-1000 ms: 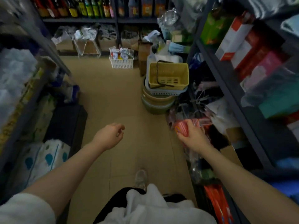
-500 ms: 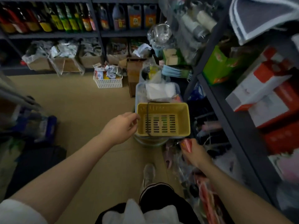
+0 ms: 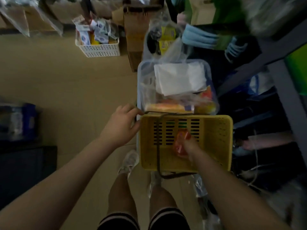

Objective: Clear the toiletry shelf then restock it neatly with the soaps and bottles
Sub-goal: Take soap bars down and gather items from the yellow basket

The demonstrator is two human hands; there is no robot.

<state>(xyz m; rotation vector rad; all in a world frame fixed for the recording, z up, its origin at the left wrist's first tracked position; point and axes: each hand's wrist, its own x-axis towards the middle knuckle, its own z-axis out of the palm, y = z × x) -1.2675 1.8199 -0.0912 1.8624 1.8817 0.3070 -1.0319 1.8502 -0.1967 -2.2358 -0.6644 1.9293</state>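
Left hand (image 3: 122, 126) gripping yellow basket (image 3: 216, 140) rim, right hand (image 3: 191, 146) holding orange packet (image 3: 180, 143) inside it

Both arms outstretched, fingers curled

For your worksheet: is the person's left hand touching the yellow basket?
Touching. The head view shows the left hand with its fingers on the yellow basket's left rim.
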